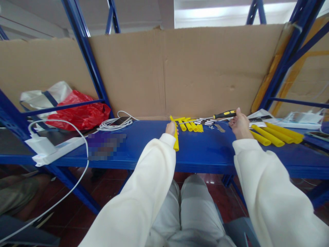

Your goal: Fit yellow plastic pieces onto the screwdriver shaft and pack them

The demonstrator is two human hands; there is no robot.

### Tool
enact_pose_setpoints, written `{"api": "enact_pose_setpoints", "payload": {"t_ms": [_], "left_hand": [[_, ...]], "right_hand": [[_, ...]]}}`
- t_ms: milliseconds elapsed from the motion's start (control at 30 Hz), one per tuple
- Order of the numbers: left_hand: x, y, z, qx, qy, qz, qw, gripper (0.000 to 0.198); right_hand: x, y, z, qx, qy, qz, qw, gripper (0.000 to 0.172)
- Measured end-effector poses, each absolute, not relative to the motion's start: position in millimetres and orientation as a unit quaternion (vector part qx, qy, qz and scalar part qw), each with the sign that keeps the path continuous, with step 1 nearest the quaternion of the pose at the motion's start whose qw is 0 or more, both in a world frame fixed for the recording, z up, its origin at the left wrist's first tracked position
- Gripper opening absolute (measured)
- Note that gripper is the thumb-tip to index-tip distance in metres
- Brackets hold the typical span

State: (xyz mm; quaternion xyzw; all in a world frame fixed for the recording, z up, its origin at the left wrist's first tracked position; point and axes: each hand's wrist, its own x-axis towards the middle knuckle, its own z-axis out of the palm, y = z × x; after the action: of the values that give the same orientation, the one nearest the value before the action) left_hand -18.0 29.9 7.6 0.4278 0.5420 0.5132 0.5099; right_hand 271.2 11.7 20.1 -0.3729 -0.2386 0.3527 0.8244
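My left hand (170, 128) is closed round a yellow plastic tube (176, 141) just above the blue shelf top. In my right hand (239, 124) is a screwdriver (225, 114) with a black and yellow handle, pinched near the handle's end. Its long metal shaft points left, and the tip reaches the yellow tube by my left hand. Beyond the shaft lie several short yellow pieces (189, 127) in a row. Small black-and-white parts (205, 121) and a flat metal strip (219, 128) sit to their right. Several long yellow tubes (277, 135) lie beside my right wrist.
A white power strip (60, 151) with a plugged-in charger (41, 143) stands at the left, its cable hanging over the edge. Behind are a coiled white cable (113, 124) and a red plastic bag (79, 111). Cardboard (195, 68) closes the back; blue posts (288, 65) stand at the sides.
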Motion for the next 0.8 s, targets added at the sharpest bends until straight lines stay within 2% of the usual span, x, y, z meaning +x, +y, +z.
{"api": "enact_pose_setpoints", "payload": {"t_ms": [133, 333, 600, 800], "left_hand": [[-17.5, 29.9, 8.1, 0.424, 0.545, 0.513, 0.51, 0.041], [-17.6, 28.6, 9.2, 0.418, 0.541, 0.514, 0.518, 0.032], [-17.4, 28.1, 9.3, 0.428, 0.541, 0.506, 0.518, 0.032], [-17.1, 32.2, 5.9, 0.421, 0.529, 0.516, 0.526, 0.041]], "right_hand": [[267.1, 11.2, 22.5, -0.386, -0.205, 0.352, 0.828, 0.046], [259.2, 4.1, 27.5, -0.401, -0.206, 0.345, 0.824, 0.047], [240.5, -13.7, 37.7, -0.422, -0.177, 0.337, 0.823, 0.048], [238.7, -15.8, 39.5, -0.425, -0.183, 0.348, 0.815, 0.046]]}}
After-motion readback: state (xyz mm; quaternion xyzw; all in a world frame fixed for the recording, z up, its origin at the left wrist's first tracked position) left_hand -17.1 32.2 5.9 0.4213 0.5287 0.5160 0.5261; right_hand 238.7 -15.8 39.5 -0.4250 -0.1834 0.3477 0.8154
